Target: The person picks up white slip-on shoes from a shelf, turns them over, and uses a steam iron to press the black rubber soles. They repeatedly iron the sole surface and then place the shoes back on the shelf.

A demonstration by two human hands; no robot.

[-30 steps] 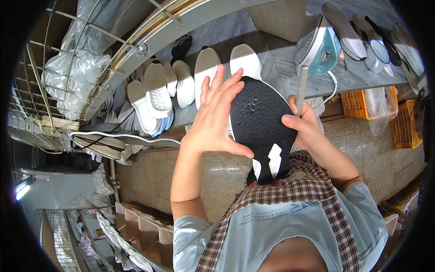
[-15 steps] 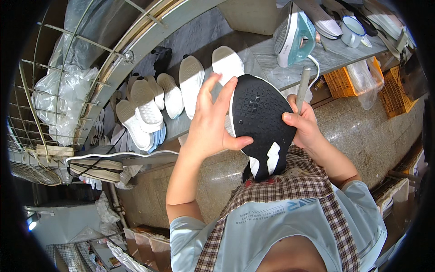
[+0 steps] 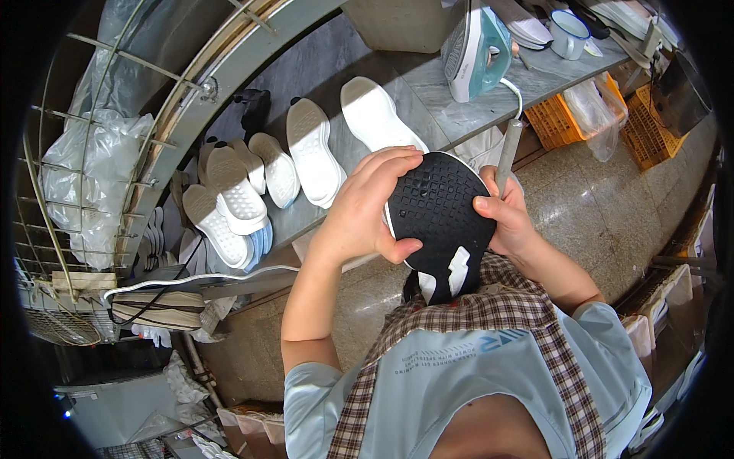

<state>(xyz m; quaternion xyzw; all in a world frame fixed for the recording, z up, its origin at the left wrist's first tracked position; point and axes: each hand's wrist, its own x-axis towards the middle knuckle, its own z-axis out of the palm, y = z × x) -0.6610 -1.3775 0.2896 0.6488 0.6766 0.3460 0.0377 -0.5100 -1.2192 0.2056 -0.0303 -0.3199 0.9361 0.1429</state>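
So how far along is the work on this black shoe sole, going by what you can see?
Mid-way, by the look of it. The black sole is in hand: the left hand steadies it, tread up, while the right hand holds a grey-handled tool at its edge. On the bench, white soles lie in a row; whether those are finished cannot be told.

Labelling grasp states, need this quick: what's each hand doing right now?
Left hand: closed on the black sole, fingers over its top edge.
Right hand: closed, gripping a grey tool and touching the sole's right edge.
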